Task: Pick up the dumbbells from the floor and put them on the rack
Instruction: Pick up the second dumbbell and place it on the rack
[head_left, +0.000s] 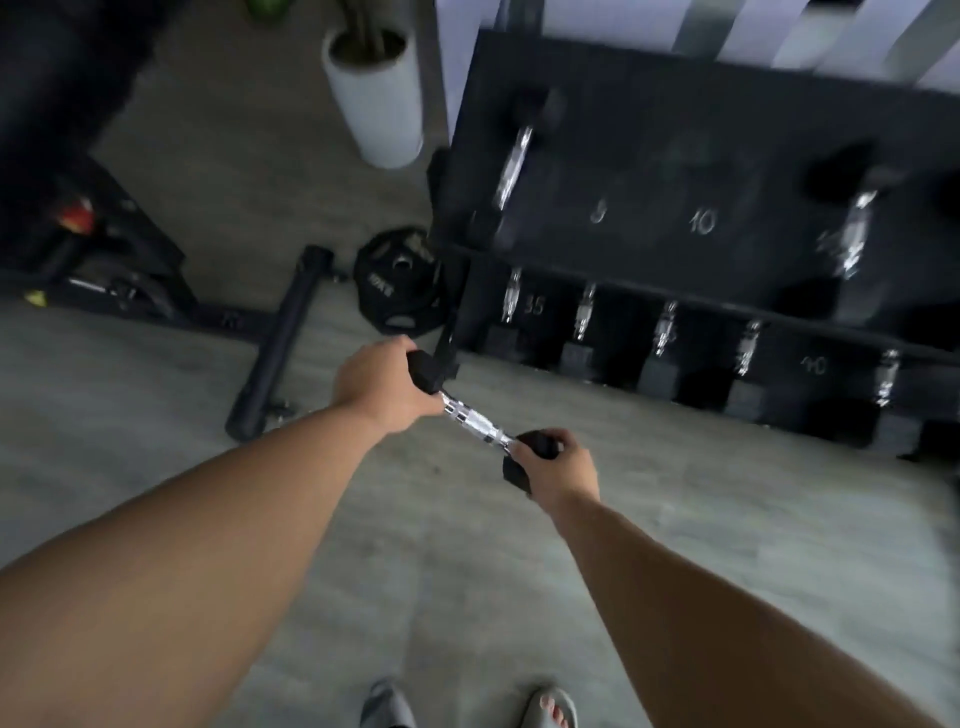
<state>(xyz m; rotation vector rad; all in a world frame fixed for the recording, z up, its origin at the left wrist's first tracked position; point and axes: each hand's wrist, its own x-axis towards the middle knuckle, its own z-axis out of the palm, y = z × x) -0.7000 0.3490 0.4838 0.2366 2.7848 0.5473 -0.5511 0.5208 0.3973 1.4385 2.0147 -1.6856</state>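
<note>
One dumbbell (475, 415) is held at frame centre, off the floor (156, 415), just in front of the rack (675, 182) in the upper right. It is gripped by its two black heads rather than the chrome handle: the left hand (384, 387) is clenched over the far head, the right hand (561, 467) over the near head. A two-handed end hold probably suits steering it level into a slot; the handle is left bare between the hands. The rack's upper tier carries two dumbbells with open space between them by the numbers 9 and 10, likely the target. The lower row is filled with chrome-handled pairs. A plate (400, 283) is leaned at the rack's left end, beside a planter (374, 88). Motion blur smears the rack; the labels are barely legible. The rack's right side is cut off. Whether more dumbbells remain on the floor cannot be told.
</note>
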